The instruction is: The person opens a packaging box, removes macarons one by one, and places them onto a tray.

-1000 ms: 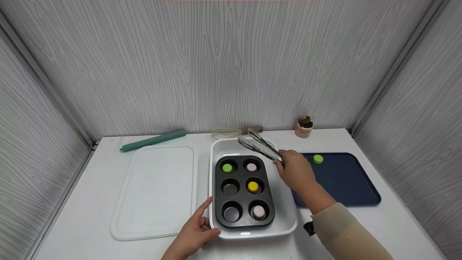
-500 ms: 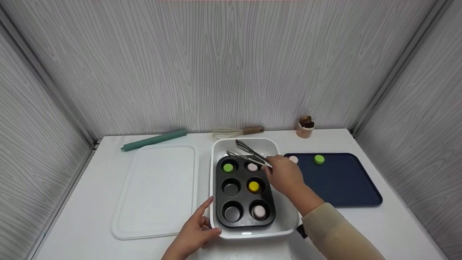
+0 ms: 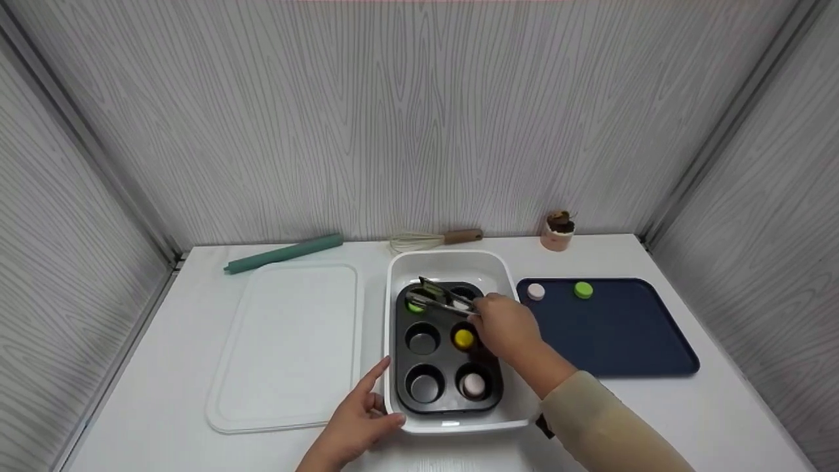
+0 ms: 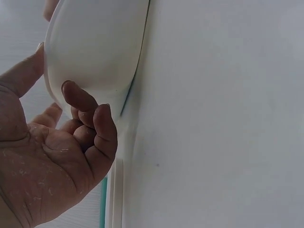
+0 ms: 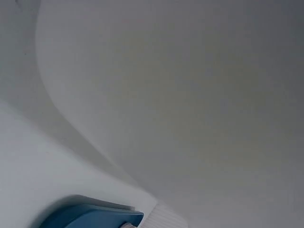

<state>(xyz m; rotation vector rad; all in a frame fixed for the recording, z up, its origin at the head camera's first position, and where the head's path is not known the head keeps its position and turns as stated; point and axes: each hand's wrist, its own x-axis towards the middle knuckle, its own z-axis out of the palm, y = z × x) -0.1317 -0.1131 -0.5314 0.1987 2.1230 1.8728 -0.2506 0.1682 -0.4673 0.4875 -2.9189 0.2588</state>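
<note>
My right hand point(image 3: 508, 324) grips metal tongs point(image 3: 453, 307) over the muffin pan point(image 3: 442, 354). Their spread ends reach the back-left cup, by a green round piece point(image 3: 415, 307). Pale pink pieces sit in the back-right cup, partly hidden by the tongs, and the front-right cup point(image 3: 473, 385). A yellow piece point(image 3: 463, 338) lies in the middle-right cup; the other two left cups are bare. The pan rests inside a white bin point(image 3: 452, 262). My left hand point(image 3: 354, 419) holds the bin's front-left corner, thumb and index at the rim point(image 4: 46, 71), other fingers bent below.
Right of the bin lies a navy tray point(image 3: 609, 334) with a pink piece point(image 3: 535, 292) and a green piece point(image 3: 583, 290). A white lid point(image 3: 288, 347) lies left. Along the back are a green rolling pin point(image 3: 285, 254), a whisk point(image 3: 462, 236) and a small pot point(image 3: 556, 239).
My right hand has carried the tongs left and down from above the navy tray's edge to the pan's back-left cup, uncovering the tray's pink piece. The left hand keeps its place.
</note>
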